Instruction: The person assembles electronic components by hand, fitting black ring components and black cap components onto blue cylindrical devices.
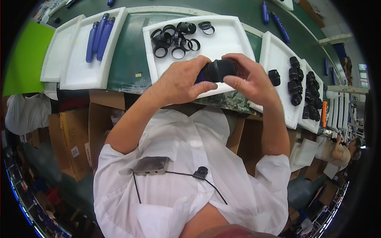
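Both my hands hold one piece over the near edge of the middle foam tray (228, 33): a dark blue tube with a black ribbed head (220, 70). My left hand (183, 81) is closed around the blue tube end and hides most of it. My right hand (254, 81) grips the ribbed head from the right, thumb below and fingers above. Beyond my hands, several black rings (178, 52) lie loose in the tray's left half. Right of my right hand, a black ribbed part (274, 77) stands in another white tray (274, 51).
Blue tubes (104, 39) lie in a white tray on the left. More black parts (294, 81) fill the right-hand trays. Blue tubes (280, 27) rest on the green bench (131, 51) farther back. Cardboard boxes (73, 142) stand below. A person (337, 152) sits at far right.
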Motion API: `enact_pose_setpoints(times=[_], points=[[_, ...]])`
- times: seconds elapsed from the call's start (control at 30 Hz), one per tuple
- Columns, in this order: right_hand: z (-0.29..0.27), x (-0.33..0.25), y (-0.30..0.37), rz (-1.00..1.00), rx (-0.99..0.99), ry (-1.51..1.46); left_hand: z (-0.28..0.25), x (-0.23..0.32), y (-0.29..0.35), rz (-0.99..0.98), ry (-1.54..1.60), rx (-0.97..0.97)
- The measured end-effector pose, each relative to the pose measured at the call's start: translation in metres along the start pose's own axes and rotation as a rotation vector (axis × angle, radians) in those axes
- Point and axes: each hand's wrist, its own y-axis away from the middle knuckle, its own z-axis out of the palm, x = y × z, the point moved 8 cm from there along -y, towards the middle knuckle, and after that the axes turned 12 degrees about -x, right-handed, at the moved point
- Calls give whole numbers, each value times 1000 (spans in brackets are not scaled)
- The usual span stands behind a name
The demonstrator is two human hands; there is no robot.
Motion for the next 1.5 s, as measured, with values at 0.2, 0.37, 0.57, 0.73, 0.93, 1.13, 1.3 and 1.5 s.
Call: enact_pose_setpoints(times=[0.2, 0.37, 0.57, 0.73, 0.93, 1.13, 1.3, 1.5], points=[[-16, -18, -2, 121, -117, 291, 4, 3, 2, -9, -34, -16], [-18, -22, 13, -8, -85, 64, 3, 5, -5, -23, 16, -112], [-3, -45, 4, -149, -145, 59, -5, -11, 2, -63, 213, -210], [-8, -55, 6, -183, -118, 83, -1, -11, -1, -3, 411, -302], [-9, -64, 5, -312, -154, 98, -5, -4, 1, 33, 478, -288], [-11, -56, -21, -108, -97, 300, -24, 1, 13, -74, 24, -123], [-10, -53, -16, -122, -61, 55, -33, 9, 13, -101, -106, -24], [-8, -47, -2, -138, -97, 74, -13, -1, -1, -154, -84, -167]])
